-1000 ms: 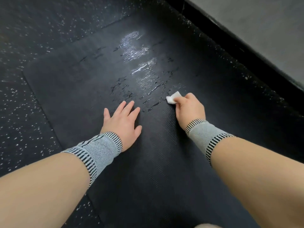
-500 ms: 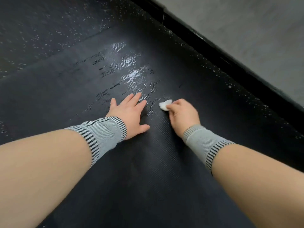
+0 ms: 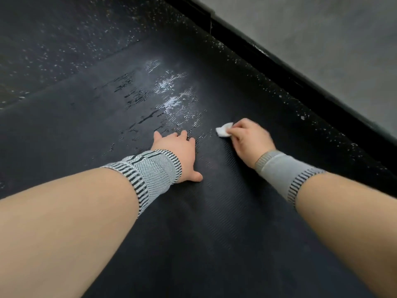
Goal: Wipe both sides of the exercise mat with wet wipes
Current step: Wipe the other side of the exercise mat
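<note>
The exercise mat (image 3: 214,211) lies flat on the speckled floor (image 3: 53,50) along the wall. The right hand (image 3: 249,138) pinches a small wet wipe (image 3: 223,130); the left hand (image 3: 178,151) presses flat, fingers spread. So small a wad could miss strips or dry out, and the wet streaks (image 3: 171,100) might let the bracing palm slip.

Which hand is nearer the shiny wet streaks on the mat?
Left. The left hand lies flat with its fingertips at the edge of the wet streaks. The right hand, holding the wet wipe, sits off to their right.
</note>
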